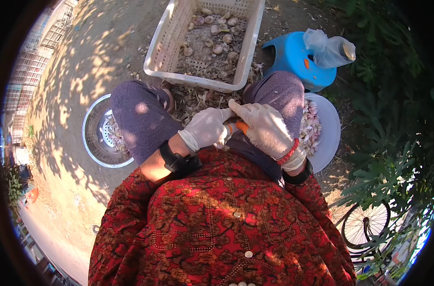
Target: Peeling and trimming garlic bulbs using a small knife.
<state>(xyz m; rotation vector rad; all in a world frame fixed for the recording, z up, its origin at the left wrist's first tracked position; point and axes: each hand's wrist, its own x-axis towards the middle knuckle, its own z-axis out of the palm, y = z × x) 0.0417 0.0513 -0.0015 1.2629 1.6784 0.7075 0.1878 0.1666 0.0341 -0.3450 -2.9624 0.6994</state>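
Both hands wear whitish gloves and meet over my lap. My left hand (208,127) is curled around a pale piece of garlic (220,144), mostly hidden under the fingers. Closed around an orange object (242,127), perhaps a tool handle, is my right hand (267,125); the rest of that object is hidden. A second orange patch shows at the left fingers. Beyond my knees stands a whitish plastic crate (199,81) with garlic bulbs (217,30) and dry debris on its floor.
Left of my knee is a perforated metal basin (91,143) holding garlic cloves (116,134). A pale plastic basin (329,143) with cloves (310,125) sits right. Behind it, a blue stool (288,53) bears a plastic bag (322,46). Leafy branches (385,171) and a bicycle wheel (366,223) are right.
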